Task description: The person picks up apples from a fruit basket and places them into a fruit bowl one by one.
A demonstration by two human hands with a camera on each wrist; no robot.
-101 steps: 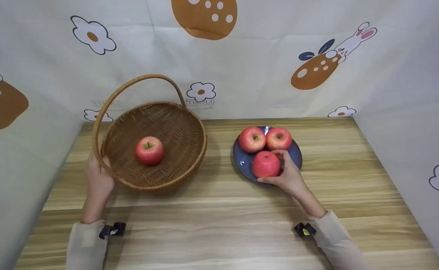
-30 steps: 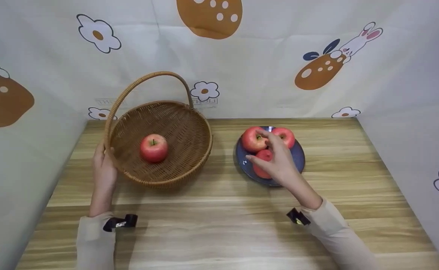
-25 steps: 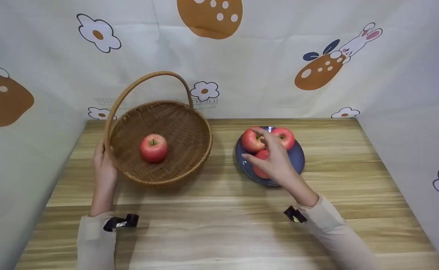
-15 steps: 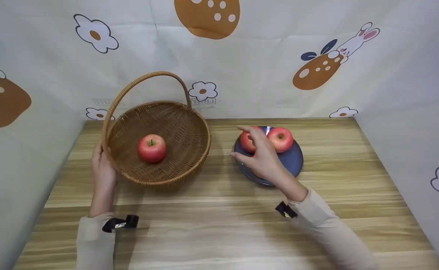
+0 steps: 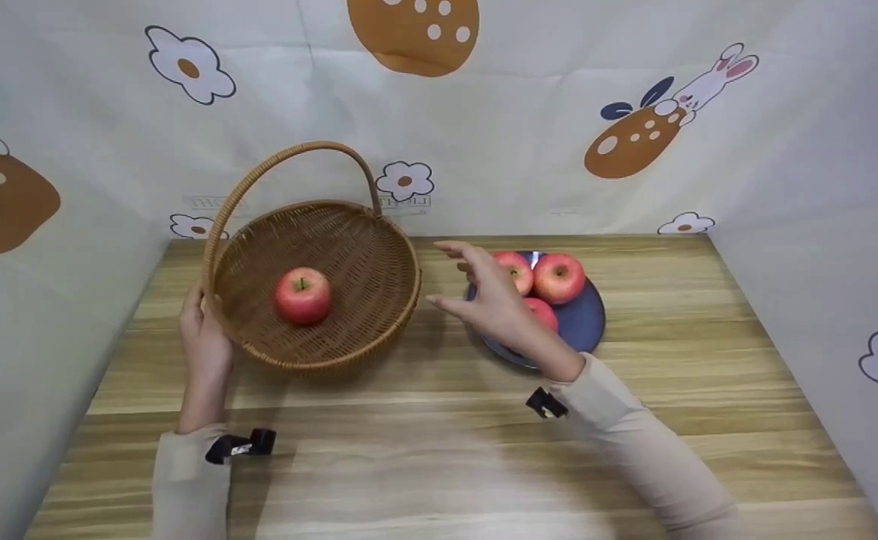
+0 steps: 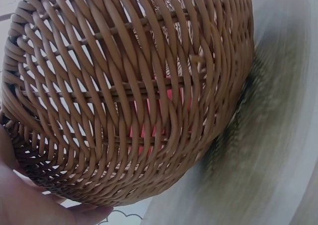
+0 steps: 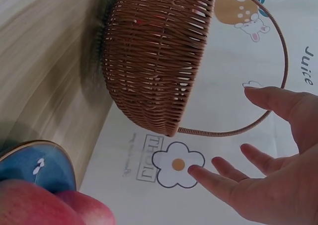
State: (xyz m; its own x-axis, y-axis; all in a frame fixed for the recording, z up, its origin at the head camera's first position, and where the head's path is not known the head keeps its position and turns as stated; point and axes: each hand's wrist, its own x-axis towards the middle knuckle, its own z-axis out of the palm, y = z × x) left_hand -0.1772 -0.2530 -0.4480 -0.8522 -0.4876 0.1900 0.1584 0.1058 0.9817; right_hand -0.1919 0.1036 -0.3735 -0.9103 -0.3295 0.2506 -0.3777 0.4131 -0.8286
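My left hand (image 5: 208,345) grips the left side of a woven basket (image 5: 379,322) with a tall arched handle. In the left wrist view its fingers reach along the wickerwork (image 6: 119,86) near the rim. One red apple (image 5: 303,297) lies inside the basket. My right hand (image 5: 495,304) is empty, thumb and fingers spread apart, in the gap between the basket and a blue plate (image 5: 585,322). Three apples sit on the plate: one at the back right (image 5: 558,277), one at the back left (image 5: 517,271) and a front one (image 5: 543,312), the latter two partly hidden by this hand.
Basket and plate both stand on a wood-grain table (image 5: 409,450). A pale printed curtain (image 5: 513,135) closes off the back and both sides, close behind the basket. Each wrist carries a small black camera mount, the left one (image 5: 242,445) and the right one (image 5: 546,403).
Over three seconds ago my right hand held the front apple; it has since let go, lifted and moved left past the plate toward the basket. My left hand stays at the basket.
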